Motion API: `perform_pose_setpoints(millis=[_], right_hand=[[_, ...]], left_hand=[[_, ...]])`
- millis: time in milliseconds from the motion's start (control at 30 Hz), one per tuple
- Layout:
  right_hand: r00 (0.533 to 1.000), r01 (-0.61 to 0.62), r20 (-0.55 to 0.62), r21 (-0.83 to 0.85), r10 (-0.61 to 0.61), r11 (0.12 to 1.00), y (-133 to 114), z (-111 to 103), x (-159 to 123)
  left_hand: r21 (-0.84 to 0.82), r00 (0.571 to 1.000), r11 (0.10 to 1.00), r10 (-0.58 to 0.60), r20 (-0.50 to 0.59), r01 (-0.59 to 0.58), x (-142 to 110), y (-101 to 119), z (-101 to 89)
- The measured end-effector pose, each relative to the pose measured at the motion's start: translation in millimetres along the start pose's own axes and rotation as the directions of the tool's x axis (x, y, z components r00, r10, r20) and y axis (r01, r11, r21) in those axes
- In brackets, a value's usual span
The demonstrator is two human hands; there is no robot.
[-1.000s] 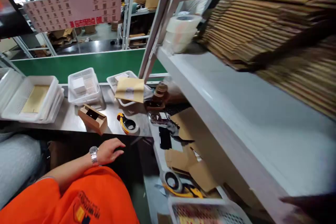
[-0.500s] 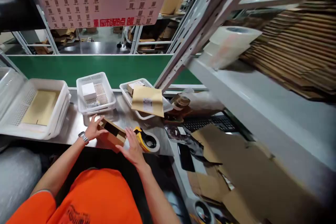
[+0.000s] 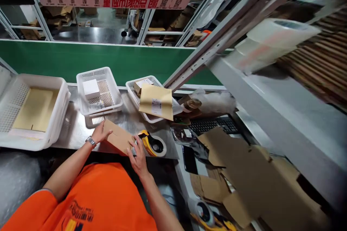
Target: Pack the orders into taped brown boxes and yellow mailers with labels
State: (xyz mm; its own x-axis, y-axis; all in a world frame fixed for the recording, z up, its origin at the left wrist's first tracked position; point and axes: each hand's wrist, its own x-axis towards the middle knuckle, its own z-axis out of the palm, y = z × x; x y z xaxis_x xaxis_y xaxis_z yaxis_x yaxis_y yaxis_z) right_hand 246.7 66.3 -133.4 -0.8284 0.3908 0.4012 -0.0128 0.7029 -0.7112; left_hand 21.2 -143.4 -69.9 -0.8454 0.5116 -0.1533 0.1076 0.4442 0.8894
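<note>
Cardboard box point(image 3: 119, 137): tape dispenser point(image 3: 152, 144) just right, white basket point(image 3: 112, 105) beyond. My left hand point(image 3: 100, 132) and right hand point(image 3: 137, 156) angle inward, fingers holding its opposite ends.

Green conveyor belt point(image 3: 108, 59), metal worktable point(image 3: 73, 130), pale shelf point(image 3: 284, 115)
</note>
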Motion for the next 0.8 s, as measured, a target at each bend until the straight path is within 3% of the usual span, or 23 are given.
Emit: perform_pose_setpoints(millis=[100,200,267,400,500,567,667,800], right_hand=[[0.990,-0.112,-0.098,-0.068,0.105,0.991,35.6,-24.0,-11.9],[0.958,-0.274,-0.159,-0.283,0.237,0.919,80.2,-49.8,-24.3],[0.951,-0.298,-0.070,-0.457,0.300,0.838,101.3,-62.2,-25.5],[0.911,-0.163,0.196,-0.636,0.363,0.754,110.9,-74.5,-4.6],[0.864,-0.158,0.336,-0.527,0.375,0.835,107.9,-84.9,15.9],[0.864,-0.247,0.339,-0.362,0.374,0.899,107.0,-99.5,22.2],[0.873,-0.453,0.172,-0.067,0.457,0.889,98.5,-134.5,19.3],[0.812,-0.562,-0.002,0.270,0.584,0.782,51.5,-179.7,15.0]], left_hand=[[-0.078,0.996,0.994,-0.077,-0.053,0.073,-1.0,7.2,5.5],[-0.126,0.995,0.988,-0.096,-0.015,0.093,-3.0,18.3,22.8],[-0.135,0.995,0.986,-0.090,0.051,0.096,-3.5,26.6,40.1],[-0.148,0.986,0.986,-0.057,0.157,0.081,-2.9,37.8,70.6],[-0.126,0.987,0.990,-0.043,0.155,0.063,-2.7,37.1,78.2],[-0.106,0.992,0.993,-0.038,0.119,0.051,-3.4,33.7,78.5],[-0.115,0.998,0.993,-0.031,0.063,0.038,-5.3,29.0,80.7],[-0.184,0.999,0.983,-0.018,0.039,0.025,-4.7,28.2,92.8]])
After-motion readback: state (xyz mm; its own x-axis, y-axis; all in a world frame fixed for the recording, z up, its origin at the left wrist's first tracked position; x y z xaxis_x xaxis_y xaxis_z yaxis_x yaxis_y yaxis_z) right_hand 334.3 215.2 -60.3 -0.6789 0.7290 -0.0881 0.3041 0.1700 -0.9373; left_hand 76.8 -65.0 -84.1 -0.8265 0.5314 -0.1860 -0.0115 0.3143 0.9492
